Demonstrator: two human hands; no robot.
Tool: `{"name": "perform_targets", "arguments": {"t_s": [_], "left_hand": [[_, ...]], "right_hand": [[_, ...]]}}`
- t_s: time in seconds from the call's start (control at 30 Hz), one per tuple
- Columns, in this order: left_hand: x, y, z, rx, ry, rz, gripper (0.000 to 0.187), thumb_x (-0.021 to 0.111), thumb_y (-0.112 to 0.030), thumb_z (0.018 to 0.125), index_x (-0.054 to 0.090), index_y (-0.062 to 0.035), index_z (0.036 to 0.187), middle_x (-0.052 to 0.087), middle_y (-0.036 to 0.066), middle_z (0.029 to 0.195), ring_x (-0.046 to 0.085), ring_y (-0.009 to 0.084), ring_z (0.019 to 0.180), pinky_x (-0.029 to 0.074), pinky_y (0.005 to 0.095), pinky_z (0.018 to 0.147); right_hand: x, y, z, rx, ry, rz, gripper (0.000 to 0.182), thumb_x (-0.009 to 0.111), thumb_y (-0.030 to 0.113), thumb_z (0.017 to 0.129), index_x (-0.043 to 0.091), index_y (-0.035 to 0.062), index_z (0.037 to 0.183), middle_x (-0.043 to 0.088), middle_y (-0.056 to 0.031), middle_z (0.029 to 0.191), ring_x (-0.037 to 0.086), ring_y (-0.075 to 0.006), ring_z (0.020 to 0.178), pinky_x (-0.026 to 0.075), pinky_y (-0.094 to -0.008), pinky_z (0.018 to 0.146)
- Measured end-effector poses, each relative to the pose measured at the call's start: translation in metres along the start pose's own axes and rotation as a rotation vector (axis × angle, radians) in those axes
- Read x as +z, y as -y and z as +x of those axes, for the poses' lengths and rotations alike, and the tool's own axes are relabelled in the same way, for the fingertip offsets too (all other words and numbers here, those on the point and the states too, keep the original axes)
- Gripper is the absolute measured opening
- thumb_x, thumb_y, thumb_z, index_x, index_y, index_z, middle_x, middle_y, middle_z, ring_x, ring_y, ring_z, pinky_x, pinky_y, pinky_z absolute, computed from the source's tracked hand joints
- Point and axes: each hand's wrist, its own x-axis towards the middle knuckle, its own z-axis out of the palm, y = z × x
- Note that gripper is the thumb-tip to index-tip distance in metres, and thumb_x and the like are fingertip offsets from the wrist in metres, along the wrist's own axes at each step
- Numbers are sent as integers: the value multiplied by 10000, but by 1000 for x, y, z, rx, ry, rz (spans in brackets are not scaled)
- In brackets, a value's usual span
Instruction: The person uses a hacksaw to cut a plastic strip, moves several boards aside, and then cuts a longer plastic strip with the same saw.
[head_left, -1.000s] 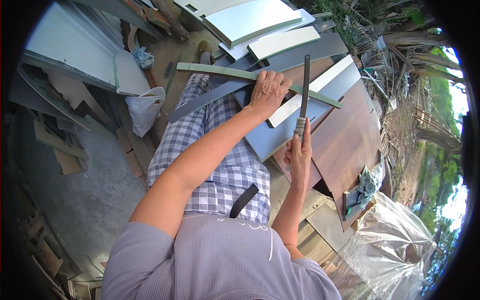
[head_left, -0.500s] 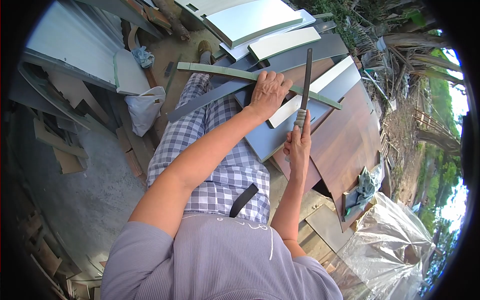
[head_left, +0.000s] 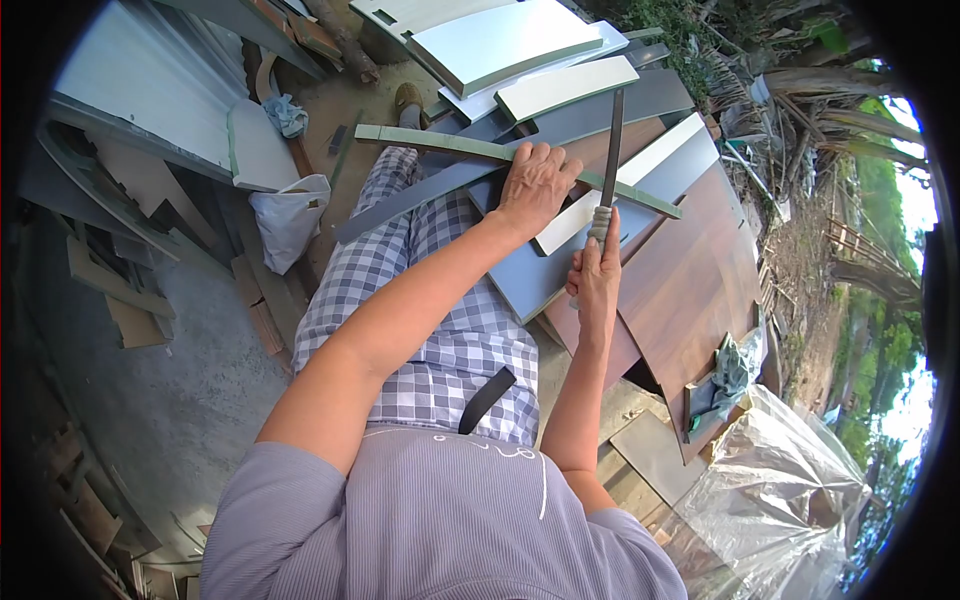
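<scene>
My left hand [head_left: 538,183] is closed over a long narrow greenish strip of board [head_left: 430,141], which lies slantwise across other boards. In my right hand [head_left: 597,270] is a file [head_left: 612,150], a long flat dark blade with a grey wrapped handle. The blade points away from me and crosses the strip just to the right of my left hand. Beneath the strip are a dark grey board [head_left: 395,208] that reaches over my leg, a white strip [head_left: 568,224] and a blue-grey panel [head_left: 545,280].
White panels [head_left: 500,45] are stacked at the far side. Brown wood-look panels [head_left: 690,280] lie at the right, near clear plastic sheeting [head_left: 780,480]. A white bag [head_left: 290,220] and a crumpled cloth [head_left: 286,115] are at the left, beside more offcuts [head_left: 120,280].
My right hand and the file have shifted slightly forward, away from me. My left hand stays on the strip, which has barely moved.
</scene>
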Motion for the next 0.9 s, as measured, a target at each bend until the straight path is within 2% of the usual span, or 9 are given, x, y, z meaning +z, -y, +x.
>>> {"name": "perform_targets", "arguments": {"t_s": [0.33,0.63,0.83,0.9], "left_hand": [[3,0,-2,19,8,-2,148,543,-94,842,621,-110,966,577,58,857,534,214,883,353,371,845],[0,1,-1,14,-7,13,140,547,-97,845,628,-112,958,581,60,858,542,217,894,354,371,840],[2,1,-1,21,15,16,132,556,-100,844,628,-111,954,574,57,843,538,218,880,356,373,839],[4,2,-2,22,-13,12,201,674,-187,817,605,-139,1000,557,28,851,539,206,865,367,377,830]], "right_hand": [[-14,-31,-29,-37,31,22,570,402,156,1036,178,291,1543,403,33,680,319,-25,484,284,-185,405],[-1,-5,-5,0,24,76,570,419,173,1033,183,282,1541,417,27,678,335,-22,480,296,-179,399],[-11,-26,-32,-33,36,66,577,416,176,1033,167,267,1547,407,24,679,325,-27,482,289,-188,403],[-13,-29,-39,10,71,181,580,413,174,1034,161,265,1548,402,22,678,317,-27,480,281,-188,403]]}}
